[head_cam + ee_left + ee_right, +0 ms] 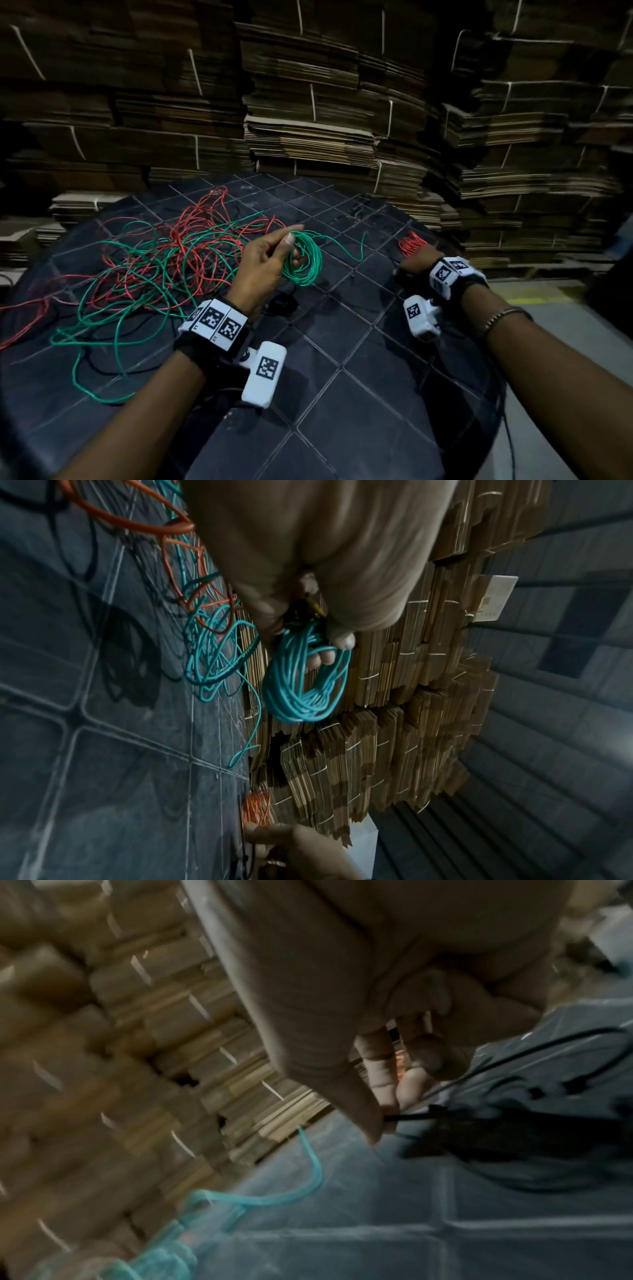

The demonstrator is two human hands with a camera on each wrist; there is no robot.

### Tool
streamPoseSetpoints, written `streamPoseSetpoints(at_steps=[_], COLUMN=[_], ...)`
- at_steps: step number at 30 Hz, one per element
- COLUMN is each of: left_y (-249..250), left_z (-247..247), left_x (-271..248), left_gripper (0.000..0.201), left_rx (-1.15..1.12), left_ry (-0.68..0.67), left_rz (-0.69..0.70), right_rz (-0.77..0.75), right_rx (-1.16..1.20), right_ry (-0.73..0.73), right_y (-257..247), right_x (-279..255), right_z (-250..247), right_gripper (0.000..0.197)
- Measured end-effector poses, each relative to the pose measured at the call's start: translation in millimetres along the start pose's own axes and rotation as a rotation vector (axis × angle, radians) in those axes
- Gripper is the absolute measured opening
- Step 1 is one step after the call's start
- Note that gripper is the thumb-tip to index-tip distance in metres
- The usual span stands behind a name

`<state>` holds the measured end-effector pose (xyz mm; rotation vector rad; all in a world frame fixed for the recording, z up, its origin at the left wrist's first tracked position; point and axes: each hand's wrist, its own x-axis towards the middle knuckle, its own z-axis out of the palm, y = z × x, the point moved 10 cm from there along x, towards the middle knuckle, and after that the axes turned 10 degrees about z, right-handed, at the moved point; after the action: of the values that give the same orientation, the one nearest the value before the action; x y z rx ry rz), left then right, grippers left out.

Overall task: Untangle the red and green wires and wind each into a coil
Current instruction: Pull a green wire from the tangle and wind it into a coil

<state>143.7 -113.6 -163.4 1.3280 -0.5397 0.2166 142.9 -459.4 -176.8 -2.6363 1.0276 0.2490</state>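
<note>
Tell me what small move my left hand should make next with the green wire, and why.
Probably draw more slack from the tangled pile and lay another loop on the green coil. The left hand grips that coil, and much green wire remains tangled with red.

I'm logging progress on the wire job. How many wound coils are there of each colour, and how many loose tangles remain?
Green coil, held in the left hand: 1
Red coil, on the table at the right hand: 1
Loose red-and-green tangle, on the table: 1
Total: 3
</note>
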Motion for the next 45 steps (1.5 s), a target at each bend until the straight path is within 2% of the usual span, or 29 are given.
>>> streamPoseSetpoints(at_steps=[4,8,11,13,18,24,26,29,32,37,41,45], left_y=[0.1,4.1,4.7,7.6,19.3,25.2,27.0,30.9,39.0,46.1,48.0,45.6], left_z=[-2.2,-0.9,-5.1,-10.4,-36.1,-79.5,-88.5,-98.8,-103.9,-80.9,-51.7,-42.2], left_x=[1.9,2.5,4.3,6.7,14.5,22.7,21.4,19.9,20.1,18.7,14.4,12.1], left_gripper=[0.028,0.028,0.028,0.028,0.029,0.027,0.026,0.038,0.036,0.029,0.030,0.030], left_rx=[0.007,-0.001,-0.024,-0.031,-0.091,-0.134,-0.104,0.025,0.178,0.269,0.268,0.256], left_ry=[0.002,0.007,0.021,0.045,0.118,0.295,0.328,0.350,0.370,0.264,0.122,0.112], left_rz=[0.015,0.039,0.050,0.065,0.080,0.101,0.116,0.172,0.234,0.249,0.248,0.244], right_rz=[-0.025,-0.118,-0.203,-0.276,-0.422,-0.565,-0.522,-0.430,-0.430,-0.405,-0.425,-0.423], right_rx=[0.083,0.483,0.832,0.972,1.106,1.030,1.049,1.129,1.119,1.064,1.184,1.264], right_ry=[-0.105,-0.196,-0.331,-0.407,-0.574,-0.746,-0.759,-0.738,-0.688,-0.585,-0.655,-0.609], right_y=[-9.7,-25.5,-49.6,-66.9,-111.1,-157.1,-162.6,-158.9,-155.0,-148.9,-152.1,-145.5], right_x=[-18.7,-21.7,-47.7,-77.2,-138.5,-196.6,-196.8,-187.0,-178.3,-165.0,-175.5,-172.8], right_z=[-20.7,-41.8,-44.3,-41.7,-10.7,37.4,52.6,65.4,62.2,65.7,70.1,65.1], right_gripper=[0.034,0.021,0.011,0.006,0.007,0.013,0.019,0.026,0.027,0.030,0.020,0.017])
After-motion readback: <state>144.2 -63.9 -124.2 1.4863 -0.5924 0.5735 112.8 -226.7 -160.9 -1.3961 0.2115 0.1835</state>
